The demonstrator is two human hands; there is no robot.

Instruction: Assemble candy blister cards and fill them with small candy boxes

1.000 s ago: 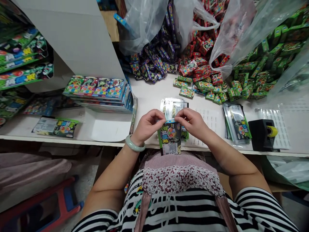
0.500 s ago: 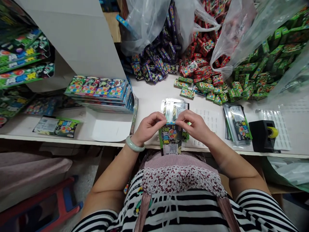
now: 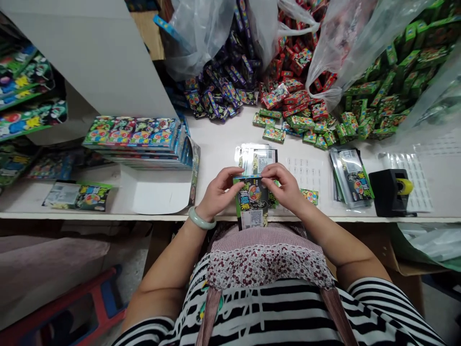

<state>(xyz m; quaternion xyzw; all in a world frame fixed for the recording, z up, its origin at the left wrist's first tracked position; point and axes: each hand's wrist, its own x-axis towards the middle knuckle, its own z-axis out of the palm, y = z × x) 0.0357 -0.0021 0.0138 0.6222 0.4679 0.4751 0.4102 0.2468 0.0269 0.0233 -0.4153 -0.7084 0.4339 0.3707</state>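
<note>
The printed packet (image 3: 253, 202) stood upright at the near edge of the white table (image 3: 223, 139), pinched along its top edge between both hands. The left hand (image 3: 217, 193) gripped the packet's upper left corner, thumb and fingers closed on it; the right hand (image 3: 284, 186) held the upper right corner the same way. Just beyond the packet lay a flat stack of clear sleeves (image 3: 256, 159), partly covered by the fingers. To the packet's right sat a black tape dispenser (image 3: 389, 192), well apart. The packet's lettering was too small to read, and its lower end overlapped the table edge.
</note>
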